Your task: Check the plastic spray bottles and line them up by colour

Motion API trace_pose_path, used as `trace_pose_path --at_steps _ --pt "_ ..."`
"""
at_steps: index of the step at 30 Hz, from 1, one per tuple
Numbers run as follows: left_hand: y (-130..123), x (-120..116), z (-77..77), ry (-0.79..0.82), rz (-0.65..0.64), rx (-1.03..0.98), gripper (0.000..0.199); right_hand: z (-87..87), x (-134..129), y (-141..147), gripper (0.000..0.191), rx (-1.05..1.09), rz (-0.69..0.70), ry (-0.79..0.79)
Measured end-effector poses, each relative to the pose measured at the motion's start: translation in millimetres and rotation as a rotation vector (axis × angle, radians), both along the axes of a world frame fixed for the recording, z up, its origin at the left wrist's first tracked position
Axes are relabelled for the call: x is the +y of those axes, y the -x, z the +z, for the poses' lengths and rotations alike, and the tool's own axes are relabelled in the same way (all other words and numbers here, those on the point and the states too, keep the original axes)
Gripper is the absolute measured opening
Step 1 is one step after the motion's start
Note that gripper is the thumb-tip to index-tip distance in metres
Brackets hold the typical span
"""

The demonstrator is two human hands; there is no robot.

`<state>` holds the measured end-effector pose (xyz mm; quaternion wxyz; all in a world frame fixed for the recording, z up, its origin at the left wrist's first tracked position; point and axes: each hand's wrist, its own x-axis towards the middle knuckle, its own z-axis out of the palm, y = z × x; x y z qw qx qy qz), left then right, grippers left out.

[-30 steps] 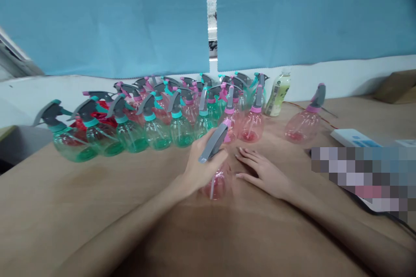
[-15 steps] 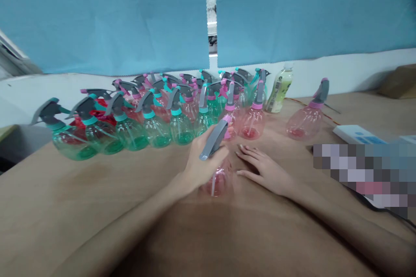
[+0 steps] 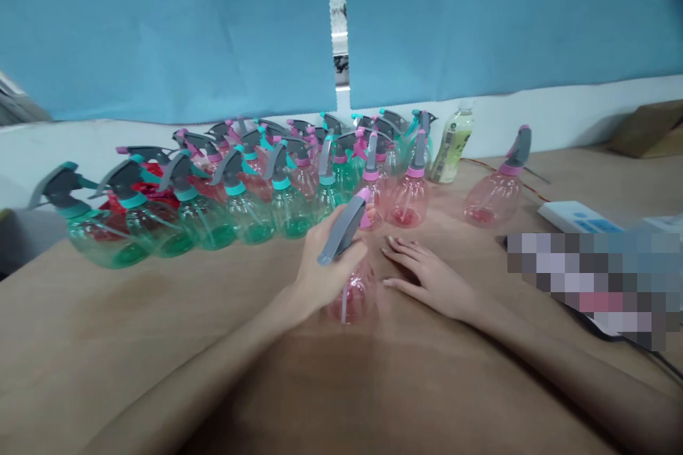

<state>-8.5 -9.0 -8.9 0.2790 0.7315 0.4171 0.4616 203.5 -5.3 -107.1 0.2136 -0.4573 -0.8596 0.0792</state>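
My left hand (image 3: pixel 328 256) is closed around the neck of a pink spray bottle (image 3: pixel 349 302) with a grey and pink trigger head. The bottle stands upright on the wooden table (image 3: pixel 224 327), its neck hidden by my fingers. My right hand (image 3: pixel 432 274) lies flat on the table just right of that bottle, fingers spread, holding nothing. Right beyond my hands stand two more pink spray bottles (image 3: pixel 408 202). A front row of green spray bottles (image 3: pixel 253 217) reaches away to the left, with several pink and green ones packed behind it.
A drink bottle (image 3: pixel 452 146) with a pale green label stands at the back. Right of it is a lone pink spray bottle (image 3: pixel 494 195). White boxes (image 3: pixel 576 217), a pixelated patch and a brown cardboard box (image 3: pixel 648 129) lie farther right. A blue cloth (image 3: pixel 160 28) covers the wall.
The view has shifted slightly, so everything sits a little farther left. My left hand keeps its grip on the pink spray bottle, and my right hand stays flat on the table.
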Motion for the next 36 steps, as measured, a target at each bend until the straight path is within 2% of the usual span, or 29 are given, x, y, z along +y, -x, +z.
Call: trace_pose_path --at_steps 4,9,18,36 --pt "-0.2 -0.7 4.0 0.008 -0.027 0.032 0.015 -0.6 0.0 0.0 0.064 0.007 -0.003 0.006" --pt "-0.6 -1.2 10.1 -0.011 -0.032 0.054 0.005 1.0 -0.3 0.8 0.063 0.003 -0.001 0.007" --pt "-0.2 -2.6 17.0 -0.002 -0.065 0.068 0.001 2.1 0.0 1.0 0.064 0.013 -0.004 0.025" --pt "-1.7 -0.4 14.9 -0.040 -0.069 0.034 0.007 1.1 1.2 0.2 0.063 0.007 -0.001 0.010"
